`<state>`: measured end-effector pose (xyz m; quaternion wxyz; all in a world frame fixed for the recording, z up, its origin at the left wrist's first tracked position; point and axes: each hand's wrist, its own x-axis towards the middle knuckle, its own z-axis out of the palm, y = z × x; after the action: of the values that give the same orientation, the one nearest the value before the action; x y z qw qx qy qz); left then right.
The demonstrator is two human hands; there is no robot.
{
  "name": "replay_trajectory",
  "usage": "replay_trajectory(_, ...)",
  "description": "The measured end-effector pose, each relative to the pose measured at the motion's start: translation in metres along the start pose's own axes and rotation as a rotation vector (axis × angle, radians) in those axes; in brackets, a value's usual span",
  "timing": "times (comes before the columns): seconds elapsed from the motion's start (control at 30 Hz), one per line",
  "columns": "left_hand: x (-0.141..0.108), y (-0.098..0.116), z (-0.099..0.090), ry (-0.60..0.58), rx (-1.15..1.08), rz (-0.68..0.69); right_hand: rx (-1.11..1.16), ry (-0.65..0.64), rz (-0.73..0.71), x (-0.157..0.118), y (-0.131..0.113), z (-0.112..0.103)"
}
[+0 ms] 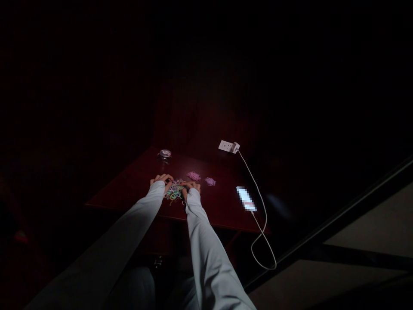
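Observation:
A loose pile of small rubber bands (pixel 175 190) in mixed colours, green, yellow, purple and blue among them, lies on the dark red table (pixel 129 189). At the pile's left side is my left hand (pixel 162 178), its fingers bent over the bands and its thumb apart from them. My right hand (pixel 192 187) touches the right side, index finger reaching inward with the thumb lower down. No band shows clearly gripped in either hand. Just beyond my right hand sit a pink heap of bands (pixel 194 176) and a smaller purple heap (pixel 211 181).
A round clear container with a pale lid (pixel 165 153) stands at the back left of the table. To the right lies a lit phone (pixel 246 199). Its white cable (pixel 265 211) loops past the table edge up to a charger in the wall socket (pixel 226 146). The surroundings are very dark.

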<state>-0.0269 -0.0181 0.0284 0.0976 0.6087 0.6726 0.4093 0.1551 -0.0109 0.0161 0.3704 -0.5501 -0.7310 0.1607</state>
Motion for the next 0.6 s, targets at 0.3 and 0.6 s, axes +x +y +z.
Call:
replay_trajectory(0.3,-0.0021,-0.0034,0.0049,-0.071,0.058,0.052,-0.003,-0.054,-0.059,-0.0030,0.0003,-0.0029)
replay_trajectory(0.6,-0.0046,-0.0010,0.0034,-0.158,0.061,0.142,-0.032,0.021,0.024,-0.0005,0.0041,0.0011)
